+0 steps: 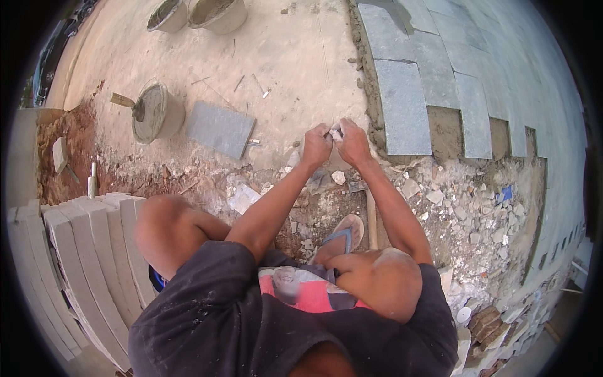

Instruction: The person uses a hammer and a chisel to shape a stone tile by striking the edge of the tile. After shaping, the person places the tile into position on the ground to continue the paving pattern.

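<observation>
Clearly, reading the clock from the middle of the view, pale slabs [94, 239] sit packed side by side near half past eight, none of these set down as paving. At ten o'clock a bucket [168, 119] of grey mix holds a wooden-handled tool [124, 100]; toward eleven stand a second bucket [169, 22] and a third bucket [229, 22]. A loose grey slab [220, 129] lies flat just inside the ten o'clock bucket, unlaid, on the bare, pale floor [289, 69].

Close in at one o'clock, the left hand [316, 146] and right hand [353, 144] are together, their fingertips closed on a small pale piece [336, 134], too covered to identify. A sandalled foot [348, 235] is at five, with a wooden handle [372, 220] beside it at four.

Between one and two o'clock, grey paving [402, 107] is down in rows, and it spreads on toward the right rim. By my judgement that part is well advanced, but the near edge is unfinished: it steps in and out, and at two o'clock a mortar-lined gap [445, 135] lacks its slab, as does another gap [500, 138] further right. From three to four, rubble [465, 207] remains unpaved, ending at some bricks [487, 323].
</observation>
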